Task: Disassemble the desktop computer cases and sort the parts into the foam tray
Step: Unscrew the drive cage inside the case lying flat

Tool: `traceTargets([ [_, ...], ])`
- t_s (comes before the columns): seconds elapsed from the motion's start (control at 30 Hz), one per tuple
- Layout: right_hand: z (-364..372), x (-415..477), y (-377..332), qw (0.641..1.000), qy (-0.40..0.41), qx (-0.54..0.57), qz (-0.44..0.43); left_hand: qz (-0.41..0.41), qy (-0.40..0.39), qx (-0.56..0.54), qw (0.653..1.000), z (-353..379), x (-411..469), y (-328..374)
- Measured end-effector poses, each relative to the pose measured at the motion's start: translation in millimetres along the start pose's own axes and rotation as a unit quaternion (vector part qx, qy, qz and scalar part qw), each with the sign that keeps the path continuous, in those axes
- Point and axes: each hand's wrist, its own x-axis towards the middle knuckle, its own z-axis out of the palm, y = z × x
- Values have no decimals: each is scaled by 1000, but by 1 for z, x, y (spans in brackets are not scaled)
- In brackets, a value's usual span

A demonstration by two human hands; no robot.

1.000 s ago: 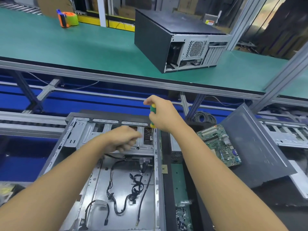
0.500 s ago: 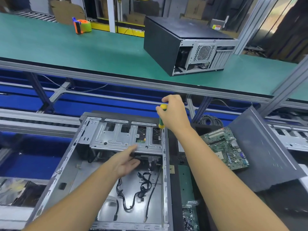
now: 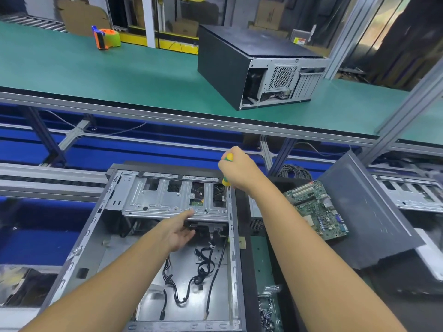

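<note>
Working on the opened desktop case [image 3: 91, 248], which lies on its side in the lower centre of the frame.

Reading from left to right, we see an orange-and-green tape dispenser [image 3: 106, 38] on the green bench [image 3: 60, 75] at upper left. Below it is the opened case with its metal drive cage [image 3: 153, 202] across the far end and black cables [image 3: 203, 264] loose on its floor. The left hand [image 3: 178, 232] reaches under the cage with fingers stretched out and holding nothing, the uppermost finger touching the cage's near edge. The right hand [image 3: 239, 171] is curled round a yellow-and-green screwdriver [image 3: 229, 157] at the cage's right corner. We then find a closed black case [image 3: 223, 65] on the bench at upper right, a green motherboard [image 3: 316, 209] at centre right, and a grey side panel [image 3: 364, 212] just beside it.
</note>
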Motion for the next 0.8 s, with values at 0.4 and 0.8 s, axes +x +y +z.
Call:
traceTargets([
  [0.4, -4, 3, 10, 996, 82, -22, -19, 17, -85, -79, 993, 8, 2, -15],
  [0.8, 3, 7, 12, 992, 103, -51, -58, 35, -122, -92, 988, 7, 0, -16],
])
